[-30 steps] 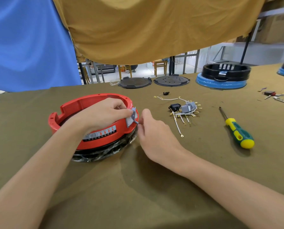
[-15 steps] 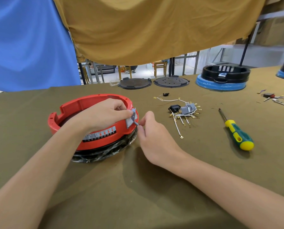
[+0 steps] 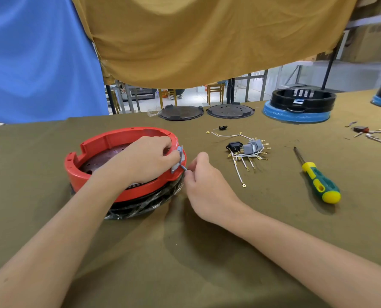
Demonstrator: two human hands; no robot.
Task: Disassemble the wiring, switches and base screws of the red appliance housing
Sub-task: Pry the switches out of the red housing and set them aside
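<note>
Sitting on the olive-cloth counter (image 3: 207, 252), the red appliance housing (image 3: 109, 152) is resting on a black base wrapped in clear film (image 3: 145, 205), left of centre. The left hand (image 3: 145, 158) is reaching across the housing's open top, its fingers curled and pinching a small grey switch (image 3: 178, 160) at the right rim. The right hand (image 3: 207, 187) is lying just beside the housing on the counter, its fingers bent and pinching the small grey tip that is sticking out from the switch's lower end; what that tip is cannot be told. To the right, well apart from the housing, a bundle of white wires with brass terminals (image 3: 247, 156) is lying with grey switches and a black rocker switch (image 3: 235, 146) among it. Farther right, a green-and-yellow screwdriver (image 3: 318, 181) is lying with its shaft pointing away. At the far edge, two dark round plates (image 3: 207, 111) and a black housing on a blue base (image 3: 300, 105) are standing.
</note>
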